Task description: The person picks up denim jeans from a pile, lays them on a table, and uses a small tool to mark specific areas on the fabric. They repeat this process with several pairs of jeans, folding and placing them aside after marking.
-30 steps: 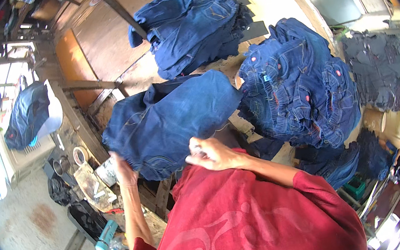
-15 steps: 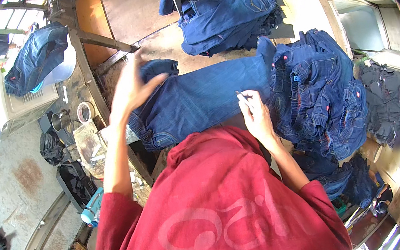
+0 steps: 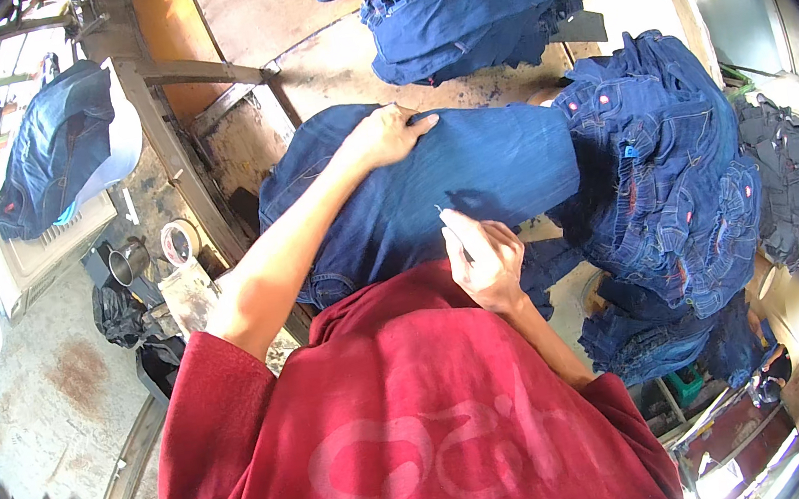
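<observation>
A pair of blue jeans (image 3: 499,161) lies across in front of me, its leg stretched to the right. At the far edge of the jeans is my left hand (image 3: 387,138), closed on the denim with the thumb set apart from the fingers. Over the near side of the leg, my right hand (image 3: 489,260) is closed in a pinch. A small thin pointed tip sticks out of its fingers; the rest of that tool is hidden in the hand. The hand's shadow falls on the denim.
A large heap of blue jeans (image 3: 666,164) stands to the right, another pile (image 3: 469,13) at the far side. Dark clothes (image 3: 794,177) lie farther right. On the left are a wooden frame (image 3: 157,130), a metal mug (image 3: 129,262), a tape roll (image 3: 180,241) and a draped garment (image 3: 63,142).
My left hand has come down from the air onto the far edge of the jeans. My right hand has moved left and nearer to me. The jeans have shifted and their leg lies flatter.
</observation>
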`<state>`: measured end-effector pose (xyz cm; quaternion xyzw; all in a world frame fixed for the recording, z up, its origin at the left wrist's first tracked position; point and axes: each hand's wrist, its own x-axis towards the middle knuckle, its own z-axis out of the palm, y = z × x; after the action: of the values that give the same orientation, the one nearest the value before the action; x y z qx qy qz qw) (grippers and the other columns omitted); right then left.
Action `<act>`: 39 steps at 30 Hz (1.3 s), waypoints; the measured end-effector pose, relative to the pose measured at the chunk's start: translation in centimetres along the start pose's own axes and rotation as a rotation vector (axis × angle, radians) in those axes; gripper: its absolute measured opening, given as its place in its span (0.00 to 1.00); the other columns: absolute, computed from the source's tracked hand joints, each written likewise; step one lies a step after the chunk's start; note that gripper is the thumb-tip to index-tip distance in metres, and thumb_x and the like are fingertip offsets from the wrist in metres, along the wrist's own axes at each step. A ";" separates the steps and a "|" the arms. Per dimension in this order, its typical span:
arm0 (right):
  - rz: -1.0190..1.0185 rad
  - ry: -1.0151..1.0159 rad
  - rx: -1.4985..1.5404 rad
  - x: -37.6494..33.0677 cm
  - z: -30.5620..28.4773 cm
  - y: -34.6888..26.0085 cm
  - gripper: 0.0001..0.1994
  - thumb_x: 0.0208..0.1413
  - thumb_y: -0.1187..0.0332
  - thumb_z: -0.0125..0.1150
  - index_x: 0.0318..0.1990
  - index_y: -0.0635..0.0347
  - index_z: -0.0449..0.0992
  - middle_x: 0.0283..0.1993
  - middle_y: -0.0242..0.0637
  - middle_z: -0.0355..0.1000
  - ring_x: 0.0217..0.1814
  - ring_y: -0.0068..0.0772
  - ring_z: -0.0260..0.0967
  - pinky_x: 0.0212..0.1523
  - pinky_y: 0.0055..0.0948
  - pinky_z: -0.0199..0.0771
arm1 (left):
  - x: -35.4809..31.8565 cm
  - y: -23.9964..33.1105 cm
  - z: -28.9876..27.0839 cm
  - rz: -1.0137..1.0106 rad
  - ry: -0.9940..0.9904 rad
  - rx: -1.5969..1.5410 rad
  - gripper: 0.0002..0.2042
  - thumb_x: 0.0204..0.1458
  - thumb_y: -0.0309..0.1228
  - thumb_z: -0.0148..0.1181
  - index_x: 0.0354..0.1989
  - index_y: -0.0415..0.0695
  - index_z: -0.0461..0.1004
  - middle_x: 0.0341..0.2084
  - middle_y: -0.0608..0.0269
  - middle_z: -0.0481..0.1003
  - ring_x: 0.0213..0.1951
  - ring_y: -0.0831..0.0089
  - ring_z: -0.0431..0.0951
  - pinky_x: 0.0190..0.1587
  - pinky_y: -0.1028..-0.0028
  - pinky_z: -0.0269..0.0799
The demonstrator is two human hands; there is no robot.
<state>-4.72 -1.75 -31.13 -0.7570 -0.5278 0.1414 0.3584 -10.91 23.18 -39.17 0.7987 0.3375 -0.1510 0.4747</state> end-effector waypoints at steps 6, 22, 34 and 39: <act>-0.016 -0.020 -0.145 1.3 2.5 -0.8 0.10 0.57 0.76 0.71 0.46 0.59 0.86 0.30 0.38 0.84 0.29 0.38 0.83 0.38 0.35 0.83 | 1.2 -1.2 2.7 0.162 0.307 0.336 0.24 0.70 0.53 0.55 0.47 0.41 0.83 0.24 0.37 0.81 0.31 0.43 0.86 0.36 0.49 0.83; 0.041 -0.135 -0.355 2.3 4.0 -2.2 0.08 0.57 0.68 0.71 0.45 0.52 0.87 0.20 0.35 0.75 0.19 0.38 0.75 0.25 0.37 0.78 | 4.4 -4.6 3.3 0.536 0.675 0.283 0.23 0.65 0.55 0.63 0.51 0.47 0.72 0.12 0.56 0.73 0.17 0.55 0.80 0.21 0.58 0.75; 0.043 -0.048 -0.251 3.6 5.5 -0.4 0.09 0.58 0.72 0.70 0.45 0.53 0.86 0.28 0.33 0.82 0.23 0.32 0.78 0.26 0.33 0.80 | 3.9 -3.9 3.1 0.416 0.582 0.283 0.28 0.63 0.58 0.63 0.50 0.41 0.75 0.14 0.56 0.75 0.18 0.58 0.80 0.22 0.63 0.76; 0.094 -0.135 -0.327 3.1 4.9 -1.6 0.07 0.58 0.71 0.71 0.43 0.50 0.87 0.22 0.33 0.79 0.20 0.35 0.78 0.23 0.35 0.77 | 4.1 -4.0 3.3 0.389 0.580 0.248 0.24 0.65 0.56 0.62 0.51 0.46 0.74 0.15 0.52 0.77 0.20 0.52 0.82 0.24 0.57 0.77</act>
<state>-7.50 3.29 -32.94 -0.8179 -0.5305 0.1207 0.1873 -10.39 23.25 -45.73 0.9089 0.2791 0.1350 0.2789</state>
